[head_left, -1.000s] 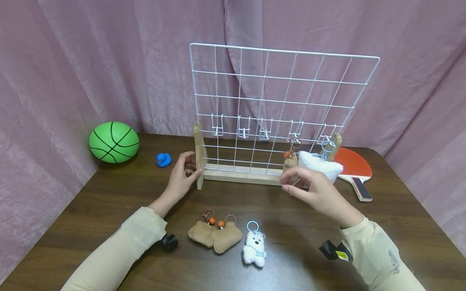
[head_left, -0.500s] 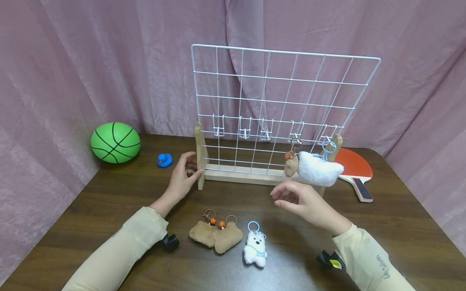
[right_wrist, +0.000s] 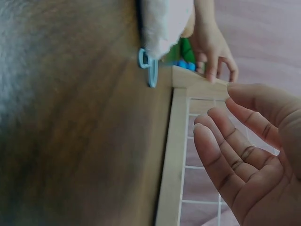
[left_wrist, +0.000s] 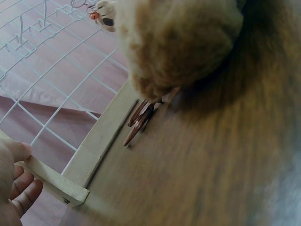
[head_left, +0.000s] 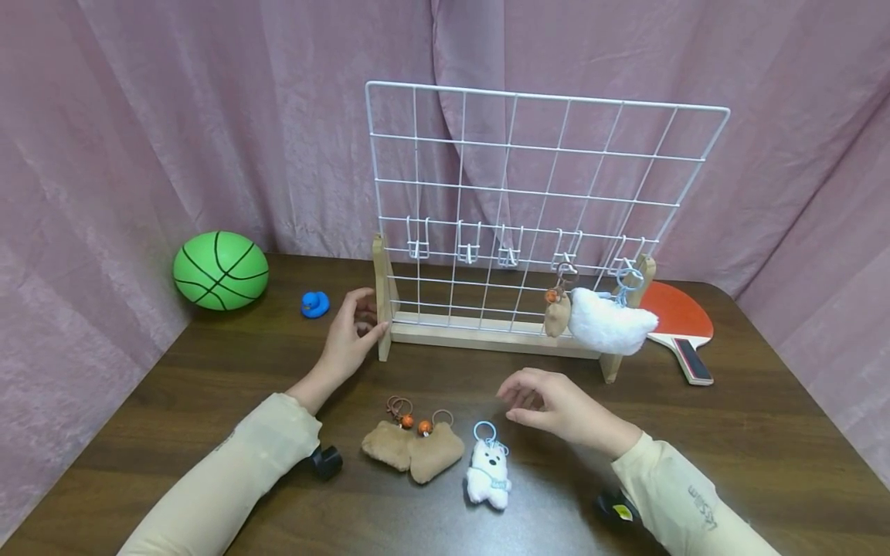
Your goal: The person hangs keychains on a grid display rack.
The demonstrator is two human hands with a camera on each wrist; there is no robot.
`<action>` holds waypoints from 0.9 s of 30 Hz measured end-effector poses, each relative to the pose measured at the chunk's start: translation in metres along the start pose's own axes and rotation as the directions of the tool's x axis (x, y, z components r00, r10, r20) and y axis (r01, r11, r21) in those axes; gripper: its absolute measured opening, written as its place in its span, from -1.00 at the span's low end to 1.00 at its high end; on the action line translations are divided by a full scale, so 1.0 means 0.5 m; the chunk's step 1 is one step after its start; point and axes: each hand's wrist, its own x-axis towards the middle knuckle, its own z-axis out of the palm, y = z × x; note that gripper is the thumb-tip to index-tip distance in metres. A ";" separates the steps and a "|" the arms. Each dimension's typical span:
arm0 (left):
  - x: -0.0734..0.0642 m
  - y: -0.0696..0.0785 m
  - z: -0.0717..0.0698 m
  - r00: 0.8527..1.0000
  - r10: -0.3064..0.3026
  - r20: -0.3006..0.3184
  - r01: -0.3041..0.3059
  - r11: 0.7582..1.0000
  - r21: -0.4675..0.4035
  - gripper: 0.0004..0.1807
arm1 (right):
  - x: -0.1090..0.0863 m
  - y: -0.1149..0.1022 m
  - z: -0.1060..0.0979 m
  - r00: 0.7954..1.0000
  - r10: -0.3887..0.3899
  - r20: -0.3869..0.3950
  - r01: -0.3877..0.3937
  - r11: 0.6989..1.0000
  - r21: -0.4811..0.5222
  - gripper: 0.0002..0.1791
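Observation:
My left hand (head_left: 348, 332) holds the left wooden leg (head_left: 382, 301) of a white wire grid rack (head_left: 480, 166), thumb at its front edge. Empty, my right hand (head_left: 559, 409) hovers over the table with loosely bent fingers, just above and right of a white bear plush keychain (head_left: 488, 475) with a blue ring. To that keychain's left lie two brown plush keychains (head_left: 434, 454) with orange beads and brown rings. On the rack's two rightmost hooks hang a brown plush keychain (head_left: 557, 316) and a white plush keychain (head_left: 612, 323).
Several white hooks (head_left: 468, 251) line the grid. A green ball (head_left: 221, 270) and a blue rubber duck (head_left: 315, 304) stand at the left. Behind the rack's right leg lies a red table tennis paddle (head_left: 677, 313). Pink curtains (head_left: 292, 116) back the wooden table (head_left: 278, 510).
My right hand has moved down and left, away from the hanging keychains toward the white bear keychain on the table. My left hand has stayed at the rack's leg.

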 end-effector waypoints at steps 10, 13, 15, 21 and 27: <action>0.012 -0.070 0.011 1.000 -0.008 -0.005 0.008 1.000 -0.011 -0.40 | 0.014 0.004 0.035 0.995 -0.045 0.087 0.052 0.996 -0.077 -0.75; 0.012 -0.075 0.011 1.000 0.021 -0.009 -0.021 1.000 -0.020 -0.40 | 0.017 0.003 0.040 0.992 -0.044 0.116 0.056 0.993 -0.103 -0.74; 0.012 -0.075 0.011 0.999 0.031 -0.011 -0.031 0.999 -0.023 -0.41 | 0.020 0.001 0.042 0.990 -0.046 0.131 0.062 0.991 -0.119 -0.74; 0.012 -0.070 0.010 1.000 0.014 -0.011 -0.014 1.000 -0.020 -0.39 | 0.028 -0.003 0.047 0.986 -0.055 0.160 0.084 0.981 -0.177 -0.75; 0.008 -0.038 0.007 1.000 -0.022 -0.004 0.021 1.000 -0.020 -0.41 | 0.035 -0.007 0.052 0.982 -0.033 0.186 0.074 0.972 -0.221 -0.78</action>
